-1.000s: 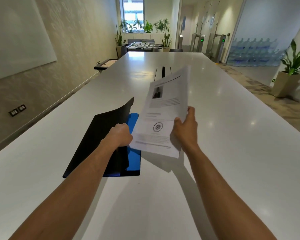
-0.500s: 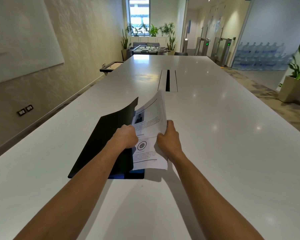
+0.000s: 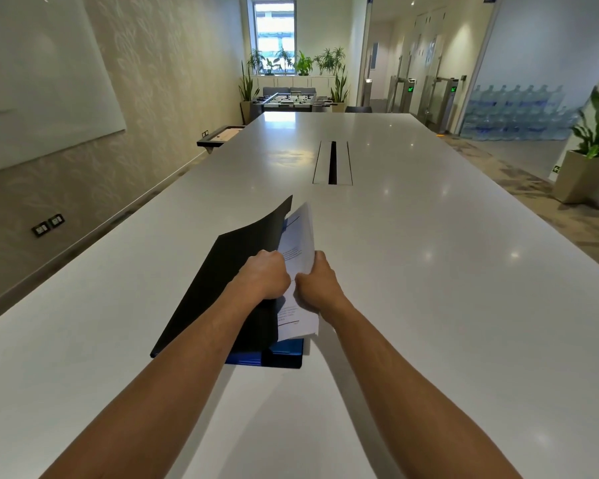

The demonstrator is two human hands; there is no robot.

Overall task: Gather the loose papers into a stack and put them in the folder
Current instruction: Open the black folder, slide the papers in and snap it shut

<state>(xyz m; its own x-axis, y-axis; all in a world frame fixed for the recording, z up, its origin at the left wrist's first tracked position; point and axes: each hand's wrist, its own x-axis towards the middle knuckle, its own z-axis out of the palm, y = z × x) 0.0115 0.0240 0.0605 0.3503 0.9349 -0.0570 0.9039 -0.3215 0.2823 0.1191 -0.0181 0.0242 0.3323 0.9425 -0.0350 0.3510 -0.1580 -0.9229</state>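
A dark folder (image 3: pixel 222 281) with a blue inside lies on the white table (image 3: pixel 429 305) in front of me. Its black front cover is raised at the right edge, and my left hand (image 3: pixel 265 274) grips that edge. A stack of white printed papers (image 3: pixel 300 236) sits tilted in the opening, partly under the cover, with its lower corner sticking out over the blue back panel. My right hand (image 3: pixel 317 286) holds the papers' right edge, almost touching my left hand.
A cable slot (image 3: pixel 332 162) is set into the table further ahead. A potted plant (image 3: pixel 592 157) stands on the floor at the right. A wall with a whiteboard (image 3: pixel 38 81) runs along the left side.
My right hand has brought the papers down and to the left, from above the table into the opened folder. My left hand has kept the cover lifted.
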